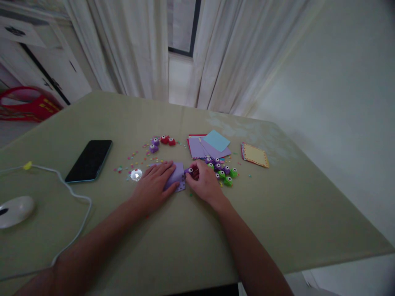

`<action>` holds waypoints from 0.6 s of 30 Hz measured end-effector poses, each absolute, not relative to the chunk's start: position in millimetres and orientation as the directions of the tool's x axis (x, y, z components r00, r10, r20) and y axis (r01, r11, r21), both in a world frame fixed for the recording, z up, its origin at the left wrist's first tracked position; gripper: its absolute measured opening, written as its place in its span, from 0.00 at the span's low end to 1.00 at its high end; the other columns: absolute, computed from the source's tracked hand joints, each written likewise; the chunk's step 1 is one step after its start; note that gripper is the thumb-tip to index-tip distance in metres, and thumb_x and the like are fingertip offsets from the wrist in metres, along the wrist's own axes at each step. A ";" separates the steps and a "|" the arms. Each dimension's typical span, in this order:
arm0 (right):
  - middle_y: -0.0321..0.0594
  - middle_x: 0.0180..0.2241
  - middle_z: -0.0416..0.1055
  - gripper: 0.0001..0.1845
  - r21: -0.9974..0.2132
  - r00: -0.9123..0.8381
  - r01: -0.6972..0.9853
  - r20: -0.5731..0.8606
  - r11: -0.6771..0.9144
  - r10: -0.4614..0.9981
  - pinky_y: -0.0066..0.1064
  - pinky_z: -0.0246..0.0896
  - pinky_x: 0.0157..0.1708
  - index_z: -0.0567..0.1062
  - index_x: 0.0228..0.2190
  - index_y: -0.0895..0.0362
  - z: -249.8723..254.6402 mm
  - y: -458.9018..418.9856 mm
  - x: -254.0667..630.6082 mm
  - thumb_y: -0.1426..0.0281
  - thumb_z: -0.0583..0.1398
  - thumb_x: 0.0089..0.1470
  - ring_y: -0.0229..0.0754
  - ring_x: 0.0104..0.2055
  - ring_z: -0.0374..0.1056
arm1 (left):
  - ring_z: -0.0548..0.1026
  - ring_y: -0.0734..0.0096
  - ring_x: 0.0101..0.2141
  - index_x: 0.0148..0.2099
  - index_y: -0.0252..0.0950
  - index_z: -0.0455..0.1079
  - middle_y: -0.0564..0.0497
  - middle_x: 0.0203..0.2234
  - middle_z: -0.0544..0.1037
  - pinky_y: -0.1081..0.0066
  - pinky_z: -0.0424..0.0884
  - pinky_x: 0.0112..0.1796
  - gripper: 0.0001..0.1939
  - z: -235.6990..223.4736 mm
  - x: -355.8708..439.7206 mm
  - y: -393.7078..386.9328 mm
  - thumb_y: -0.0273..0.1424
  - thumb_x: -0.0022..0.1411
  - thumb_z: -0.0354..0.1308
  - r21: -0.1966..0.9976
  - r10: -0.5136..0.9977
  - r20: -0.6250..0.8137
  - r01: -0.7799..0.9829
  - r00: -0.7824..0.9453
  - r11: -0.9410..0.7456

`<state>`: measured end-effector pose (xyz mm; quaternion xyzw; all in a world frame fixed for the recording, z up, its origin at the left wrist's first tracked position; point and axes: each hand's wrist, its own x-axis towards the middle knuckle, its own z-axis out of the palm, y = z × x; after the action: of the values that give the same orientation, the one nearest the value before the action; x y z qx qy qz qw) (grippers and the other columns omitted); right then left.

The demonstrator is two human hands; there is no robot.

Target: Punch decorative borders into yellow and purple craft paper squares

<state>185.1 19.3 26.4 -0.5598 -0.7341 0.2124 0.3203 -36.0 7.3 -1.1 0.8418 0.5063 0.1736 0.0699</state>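
Note:
My left hand (157,183) lies flat with its fingers stretched over a purple sheet of paper (177,174), which has dark dots near its right edge. At that edge, my right hand (203,181) pinches a small purple figure with a googly eye (189,170). Just beyond my right hand lies a cluster of purple and green googly-eyed figures (227,181). More such pieces, two red figures (168,140) and two purple figures (154,145), sit farther back. Beside my left hand is a shiny round disc (136,175).
Coloured paper sheets (194,148) and a stack of bordered cards (255,155) lie farther back. Tiny coloured bits (132,156) are scattered around. On the left are a black phone (91,160), a white cable (78,196) and a white mouse (17,210).

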 end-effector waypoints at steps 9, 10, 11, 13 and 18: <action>0.40 0.39 0.75 0.09 -0.665 -0.298 0.631 0.269 0.400 0.916 0.33 0.66 0.43 0.76 0.41 0.56 28.8 19.6 186.1 0.78 0.65 0.58 0.44 0.40 0.72 | 0.68 0.46 0.69 0.73 0.35 0.66 0.39 0.71 0.69 0.45 0.61 0.70 0.33 -2.5 -39.7 9.6 0.49 0.76 0.52 0.276 0.871 0.223 0.829 0.437 -0.486; 0.41 0.40 0.75 0.10 -0.658 -0.312 0.630 0.271 0.411 0.911 0.34 0.66 0.44 0.76 0.41 0.57 28.0 20.0 186.7 0.78 0.65 0.58 0.44 0.41 0.72 | 0.68 0.46 0.69 0.74 0.34 0.66 0.39 0.71 0.69 0.45 0.60 0.70 0.33 -2.3 -40.3 9.9 0.49 0.76 0.52 0.272 0.873 0.219 0.833 0.435 -0.483; 0.42 0.41 0.76 0.10 -0.654 -0.326 0.629 0.269 0.421 0.906 0.34 0.67 0.45 0.77 0.42 0.57 27.0 20.4 187.3 0.79 0.65 0.58 0.44 0.42 0.72 | 0.68 0.46 0.69 0.74 0.34 0.66 0.39 0.72 0.69 0.44 0.60 0.70 0.34 -2.2 -40.9 10.2 0.49 0.76 0.52 0.267 0.877 0.214 0.838 0.430 -0.476; 0.44 0.43 0.77 0.11 -0.649 -0.359 0.619 0.267 0.442 0.894 0.35 0.68 0.48 0.78 0.44 0.58 24.7 21.1 188.4 0.79 0.66 0.59 0.45 0.44 0.73 | 0.68 0.46 0.70 0.74 0.35 0.66 0.39 0.72 0.68 0.45 0.59 0.70 0.34 -2.1 -41.8 10.6 0.50 0.76 0.51 0.258 0.886 0.200 0.850 0.417 -0.459; 0.46 0.47 0.80 0.12 -0.673 -0.386 0.569 0.288 0.472 0.876 0.38 0.69 0.54 0.80 0.48 0.58 18.2 23.8 189.8 0.78 0.65 0.63 0.46 0.48 0.76 | 0.65 0.47 0.71 0.75 0.36 0.65 0.41 0.73 0.66 0.46 0.57 0.72 0.36 -3.2 -44.2 12.1 0.51 0.75 0.53 0.265 0.888 0.188 0.848 0.421 -0.458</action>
<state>189.8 23.8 18.2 -0.4535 -0.7969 0.2413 0.3179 -44.2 12.1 -3.2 0.8403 0.5164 0.1516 0.0646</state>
